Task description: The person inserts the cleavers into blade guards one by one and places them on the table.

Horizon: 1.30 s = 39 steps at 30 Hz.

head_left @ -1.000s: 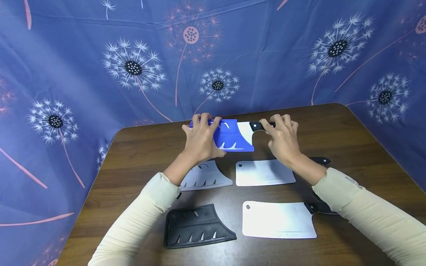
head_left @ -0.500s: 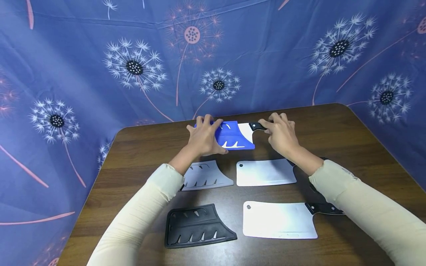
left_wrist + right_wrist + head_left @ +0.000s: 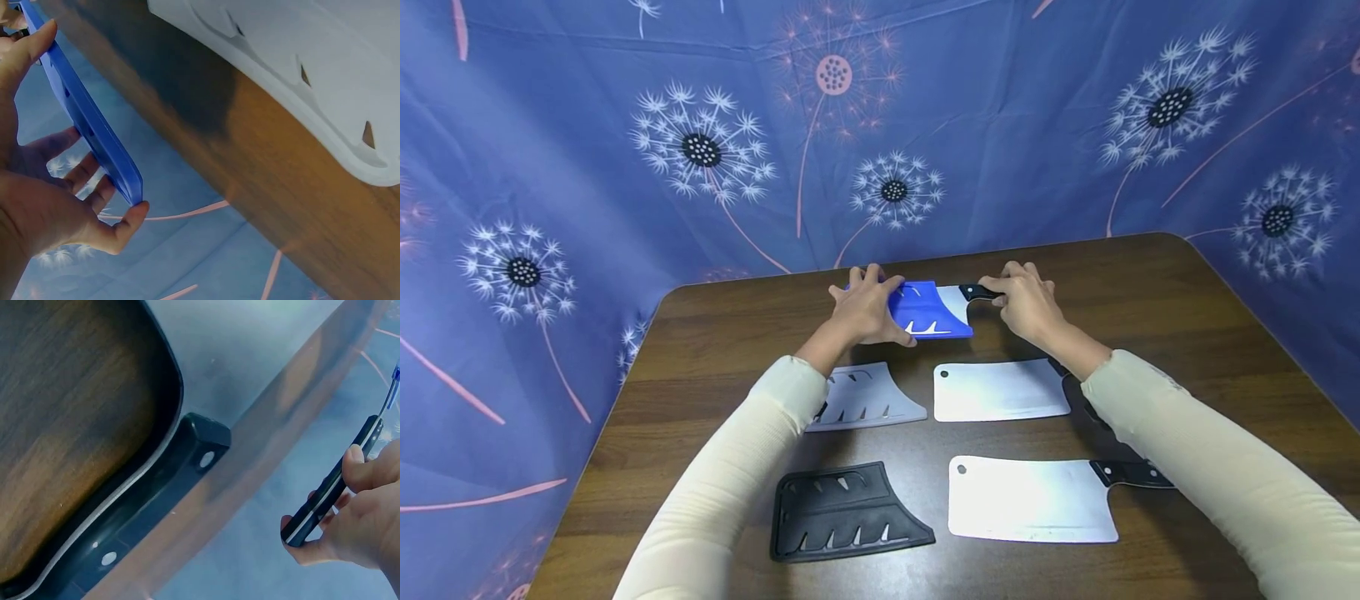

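In the head view a cleaver (image 3: 953,302) has most of its blade inside a blue blade guard (image 3: 936,318); a strip near its black handle shows. My left hand (image 3: 867,313) grips the guard by its long edges, the thumb on the near edge. In the left wrist view fingers spread along the blue guard (image 3: 100,131). My right hand (image 3: 1028,307) holds the cleaver's handle (image 3: 331,487), fingers curled round it in the right wrist view. Whether guard and cleaver touch the table is unclear.
Nearer on the brown table (image 3: 700,375) lie a grey blade guard (image 3: 868,396), partly behind the left arm, and a bare cleaver (image 3: 1000,390), its handle behind the right arm. A black blade guard (image 3: 842,521) and another bare cleaver (image 3: 1030,500) lie in front. Dandelion-patterned cloth (image 3: 1000,150) hangs behind.
Both hands have come down a little with the guarded cleaver, which looks flatter. The left hand has shifted slightly right and the right hand slightly left. The other cleavers and guards stay put.
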### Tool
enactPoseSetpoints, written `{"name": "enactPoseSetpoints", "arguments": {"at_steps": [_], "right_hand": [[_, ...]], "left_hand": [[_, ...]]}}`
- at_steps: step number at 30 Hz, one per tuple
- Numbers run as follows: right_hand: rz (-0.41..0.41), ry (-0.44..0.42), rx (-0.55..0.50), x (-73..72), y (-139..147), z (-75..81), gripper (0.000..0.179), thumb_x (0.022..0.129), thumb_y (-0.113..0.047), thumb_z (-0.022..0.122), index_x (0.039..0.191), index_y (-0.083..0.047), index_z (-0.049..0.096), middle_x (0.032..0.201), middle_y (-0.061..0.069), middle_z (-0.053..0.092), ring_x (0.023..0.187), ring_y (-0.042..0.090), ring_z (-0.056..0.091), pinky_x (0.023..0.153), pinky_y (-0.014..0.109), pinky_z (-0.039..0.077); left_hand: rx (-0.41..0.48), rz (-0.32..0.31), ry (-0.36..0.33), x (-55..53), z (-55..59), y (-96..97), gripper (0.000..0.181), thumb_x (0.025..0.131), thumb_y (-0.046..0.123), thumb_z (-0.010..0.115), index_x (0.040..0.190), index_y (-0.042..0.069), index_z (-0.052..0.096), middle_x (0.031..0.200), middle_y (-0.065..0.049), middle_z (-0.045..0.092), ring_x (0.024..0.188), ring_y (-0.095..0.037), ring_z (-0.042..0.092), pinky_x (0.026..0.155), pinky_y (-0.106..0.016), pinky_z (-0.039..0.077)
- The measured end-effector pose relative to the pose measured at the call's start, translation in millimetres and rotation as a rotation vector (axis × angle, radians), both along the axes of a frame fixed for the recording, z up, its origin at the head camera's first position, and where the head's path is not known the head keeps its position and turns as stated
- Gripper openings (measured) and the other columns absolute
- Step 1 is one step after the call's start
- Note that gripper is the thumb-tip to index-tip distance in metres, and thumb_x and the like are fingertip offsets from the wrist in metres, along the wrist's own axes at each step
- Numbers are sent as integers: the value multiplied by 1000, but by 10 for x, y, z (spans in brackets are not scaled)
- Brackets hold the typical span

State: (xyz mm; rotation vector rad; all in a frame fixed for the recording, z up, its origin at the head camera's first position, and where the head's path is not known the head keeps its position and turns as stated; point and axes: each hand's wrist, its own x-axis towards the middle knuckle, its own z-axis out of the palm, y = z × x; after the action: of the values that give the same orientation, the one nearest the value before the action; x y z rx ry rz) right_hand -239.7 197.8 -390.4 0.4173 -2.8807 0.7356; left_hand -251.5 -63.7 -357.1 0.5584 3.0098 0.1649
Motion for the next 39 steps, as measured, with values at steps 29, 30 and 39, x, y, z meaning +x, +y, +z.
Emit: {"name": "enactPoseSetpoints", "arguments": {"at_steps": [29,30,39], "right_hand": [[-50,-278,56,-281,-80,-256,42,90,3,59,131,-6,59,140,26,40,130,46,30,100,74,17],[-50,-277,68,-282,-84,-267,42,90,3,59,131,-6,59,140,26,40,130,46,30,100,74,17],[-56,-258,100,-288,-116,-276,46,89,6,57,133,-5,57,141,25,39,128,44,32,99,74,19]], "left_hand": [[-13,3,-196,-214,-420,-8,105,62,61,80,149,25,36,145,-11,30,130,-34,27,99,-70,25],[-9,2,-205,-212,-431,-11,105,62,61,80,149,25,36,145,-11,30,130,-34,27,99,-70,25],[3,4,-227,-229,-448,-14,104,63,60,80,149,24,35,146,-13,29,132,-36,25,100,-70,24]]}}
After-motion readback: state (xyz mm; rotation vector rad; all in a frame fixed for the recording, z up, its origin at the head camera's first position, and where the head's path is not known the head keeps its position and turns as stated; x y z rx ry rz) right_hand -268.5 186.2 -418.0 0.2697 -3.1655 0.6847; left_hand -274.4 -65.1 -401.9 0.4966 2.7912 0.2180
